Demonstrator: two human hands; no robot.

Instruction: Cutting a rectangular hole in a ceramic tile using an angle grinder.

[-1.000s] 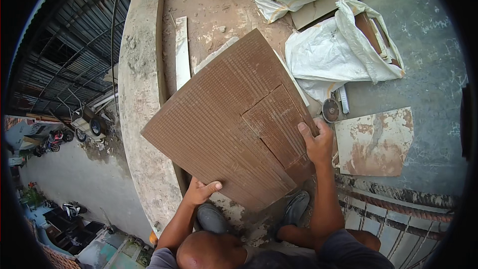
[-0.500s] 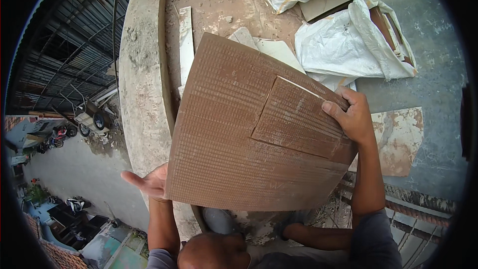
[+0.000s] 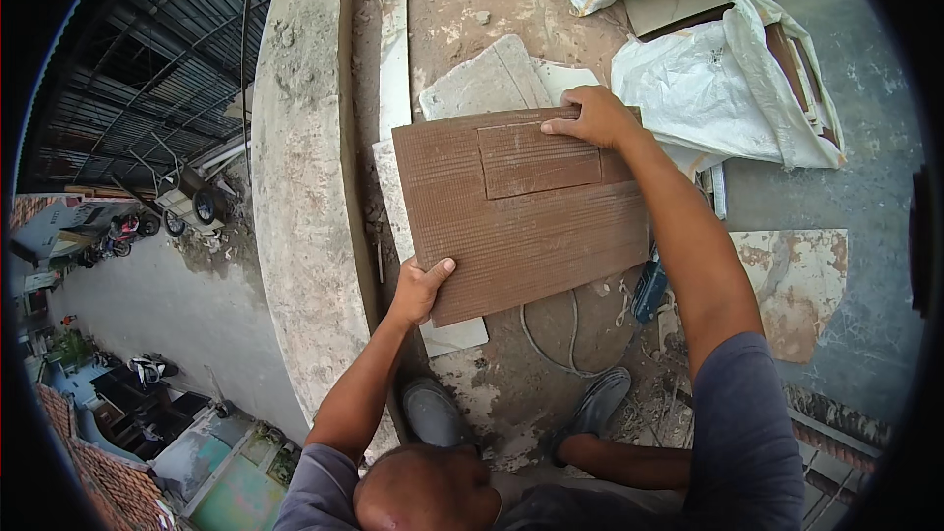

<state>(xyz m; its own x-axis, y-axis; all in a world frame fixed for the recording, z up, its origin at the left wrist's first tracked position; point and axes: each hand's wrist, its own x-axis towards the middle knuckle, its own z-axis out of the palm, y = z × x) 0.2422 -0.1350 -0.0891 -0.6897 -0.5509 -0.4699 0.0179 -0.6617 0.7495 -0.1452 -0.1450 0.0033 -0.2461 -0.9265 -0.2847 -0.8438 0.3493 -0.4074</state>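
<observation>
Both of my hands hold a large brown ceramic tile, its ribbed back turned up. A rectangle is scored or cut into the tile near its far edge, and the piece inside still sits in place. My left hand is closed on the tile's lower left side, thumb on top. At the far edge, toward the right, my right hand grips it with the thumb on the ribbed face. The fingers under the tile are hidden. Beneath its far side lies a pale slab, partly covered.
White sacks with tile pieces stand at far right. A blue power tool and its cord lie by my right foot. A concrete ledge runs along the left above a lower street. A stained flat board lies right.
The tile has moved down and away from me and turned to lie more level. My left hand, spread at its edge before, now grips it. The blue tool and pale slab have come into view.
</observation>
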